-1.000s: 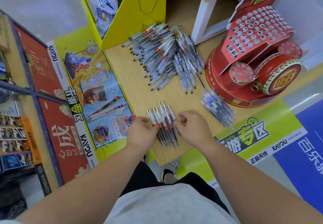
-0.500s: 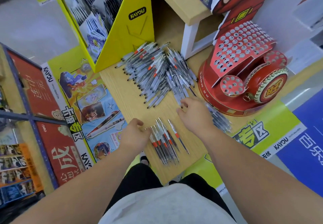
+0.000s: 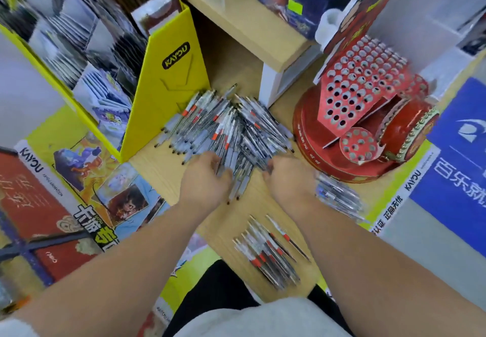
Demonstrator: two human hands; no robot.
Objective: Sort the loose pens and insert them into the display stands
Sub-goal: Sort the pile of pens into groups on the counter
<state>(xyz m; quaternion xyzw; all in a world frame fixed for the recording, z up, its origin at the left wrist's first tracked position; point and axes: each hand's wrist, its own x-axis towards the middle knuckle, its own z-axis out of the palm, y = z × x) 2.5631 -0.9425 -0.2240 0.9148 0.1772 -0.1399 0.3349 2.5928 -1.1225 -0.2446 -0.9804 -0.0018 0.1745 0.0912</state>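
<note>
Two hands in the mess at once: our left hand (image 3: 207, 180) is at the near edge of the big pile of loose pens (image 3: 231, 123), fingers curled round a few of them, with tips poking out below the hand. Our right hand (image 3: 288, 180) sits at the pile's right corner with fingers tucked under, and it's too blurry for us to tell whether it has hold of anything. Closer to us on the wooden surface (image 3: 157, 168) lies a small bunch of red-banded pens (image 3: 268, 253), well apart from the pile. Another bunch (image 3: 339, 200) lies by our right wrist, just beside the red display stand (image 3: 368, 94) with its rows of round holes.
</note>
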